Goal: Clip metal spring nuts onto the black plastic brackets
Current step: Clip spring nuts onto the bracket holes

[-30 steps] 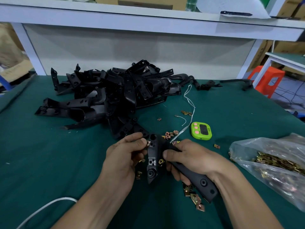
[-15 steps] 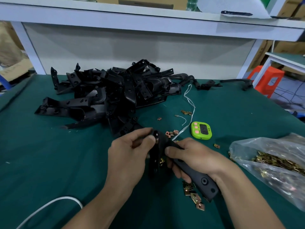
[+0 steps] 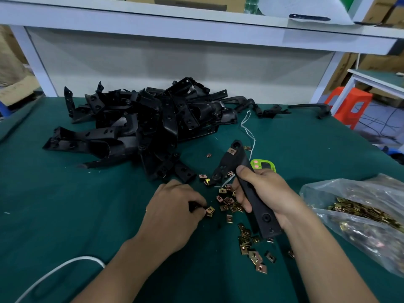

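My right hand [image 3: 264,193] grips a long black plastic bracket [image 3: 231,159] by its lower shaft, its forked end pointing up and away. A brass spring nut [image 3: 232,151] is clipped near the bracket's top. My left hand [image 3: 175,209] is low on the green mat, fingertips pinching a loose brass spring nut [image 3: 210,210]. Several more loose spring nuts [image 3: 229,201] lie scattered between the hands, and others [image 3: 253,248] lie nearer to me.
A heap of black brackets [image 3: 142,125] fills the far left of the green mat [image 3: 65,204]. A clear bag of spring nuts [image 3: 363,215] lies at the right. A green timer [image 3: 263,165] sits behind my right hand. A white cord [image 3: 54,270] runs at lower left.
My left hand let go of the bracket and dropped to the mat, pinching a loose nut. My right hand swung the bracket's forked end up and away.
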